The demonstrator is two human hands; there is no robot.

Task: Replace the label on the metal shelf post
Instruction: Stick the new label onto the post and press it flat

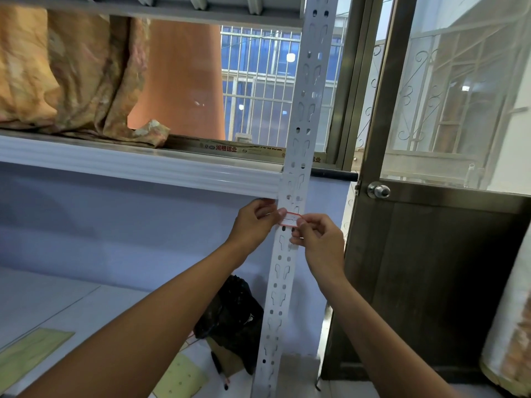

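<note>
A white perforated metal shelf post [298, 124] runs up the middle of the head view. A small white label with a red border [290, 219] lies across the post just below the shelf beam. My left hand [255, 222] pinches the label's left end with thumb and fingers. My right hand [319, 237] pinches its right end from the other side of the post. I cannot tell whether the label is stuck flat to the post.
A white shelf beam [138, 168] joins the post at left, with folded orange fabric [71, 73] on top. A dark metal door with a knob [378, 191] stands right of the post. A black bag [232, 314] and yellow sheets [31, 351] lie on the lower shelf.
</note>
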